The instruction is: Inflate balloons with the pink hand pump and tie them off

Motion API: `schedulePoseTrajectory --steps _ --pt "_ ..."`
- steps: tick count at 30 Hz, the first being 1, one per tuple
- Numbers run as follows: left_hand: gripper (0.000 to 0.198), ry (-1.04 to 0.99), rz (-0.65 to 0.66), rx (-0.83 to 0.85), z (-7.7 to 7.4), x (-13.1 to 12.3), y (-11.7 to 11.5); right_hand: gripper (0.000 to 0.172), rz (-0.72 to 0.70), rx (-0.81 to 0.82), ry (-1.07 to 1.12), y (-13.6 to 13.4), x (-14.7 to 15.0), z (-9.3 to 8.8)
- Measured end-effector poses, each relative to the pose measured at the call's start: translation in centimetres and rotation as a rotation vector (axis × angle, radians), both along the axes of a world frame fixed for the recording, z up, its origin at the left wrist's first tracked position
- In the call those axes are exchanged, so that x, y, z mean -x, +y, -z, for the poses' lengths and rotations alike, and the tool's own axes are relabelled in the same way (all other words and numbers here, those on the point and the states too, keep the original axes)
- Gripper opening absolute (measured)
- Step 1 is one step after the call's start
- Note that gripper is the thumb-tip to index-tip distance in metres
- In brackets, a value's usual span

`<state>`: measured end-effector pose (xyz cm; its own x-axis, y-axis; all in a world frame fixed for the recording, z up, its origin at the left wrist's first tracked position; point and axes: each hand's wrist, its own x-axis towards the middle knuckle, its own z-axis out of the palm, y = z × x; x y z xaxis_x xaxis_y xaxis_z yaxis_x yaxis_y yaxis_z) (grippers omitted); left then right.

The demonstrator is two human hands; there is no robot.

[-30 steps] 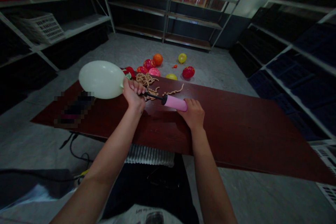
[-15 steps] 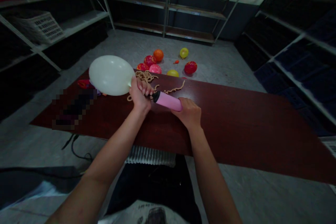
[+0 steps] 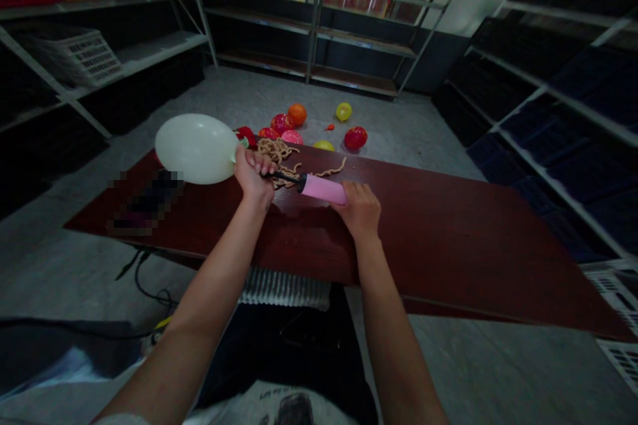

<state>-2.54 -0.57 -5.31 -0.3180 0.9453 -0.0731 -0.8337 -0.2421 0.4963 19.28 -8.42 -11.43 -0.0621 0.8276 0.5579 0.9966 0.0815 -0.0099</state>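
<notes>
A pale, inflated balloon [image 3: 195, 149] extends left from my left hand [image 3: 255, 176]. That hand is closed around the balloon's neck and the near end of a balloon pump. My right hand [image 3: 359, 207] grips the far end of the pump's pink barrel [image 3: 323, 190]. Between my hands a thin black rod [image 3: 287, 176] sticks out of the barrel's black collar. The pump is held above the table, and the nozzle inside my left fingers is hidden. Just beyond it, a heap of tan, twisted cord-like strands [image 3: 275, 150] lies on the tabletop.
The dark red-brown table [image 3: 448, 232] spans the view. A blurred-out dark object [image 3: 149, 202] lies at its left. On the floor beyond are several balloons, among them an orange one [image 3: 298, 114] and a red one [image 3: 355, 138]. Metal shelves [image 3: 313, 26] stand around.
My left hand and the balloon have shifted left, away from the right hand. More black rod now shows out of the pink barrel. The right hand keeps its grip.
</notes>
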Motion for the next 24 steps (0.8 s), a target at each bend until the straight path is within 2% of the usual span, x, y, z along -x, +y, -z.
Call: schedulePoseTrajectory --steps 12,19,24 --pt "0.053 -0.056 -0.075 -0.004 -2.5 2.2 -0.8 0.029 0.022 -0.009 0.06 0.0 -1.1 0.1" --pt "0.056 -0.042 -0.092 -0.024 -2.5 1.8 -0.8 0.029 -0.024 0.012 0.05 -0.3 -0.7 0.1" --pt "0.056 0.011 -0.052 -0.007 -1.8 -0.5 -1.2 0.032 -0.055 0.048 0.036 -0.4 0.5 -0.1"
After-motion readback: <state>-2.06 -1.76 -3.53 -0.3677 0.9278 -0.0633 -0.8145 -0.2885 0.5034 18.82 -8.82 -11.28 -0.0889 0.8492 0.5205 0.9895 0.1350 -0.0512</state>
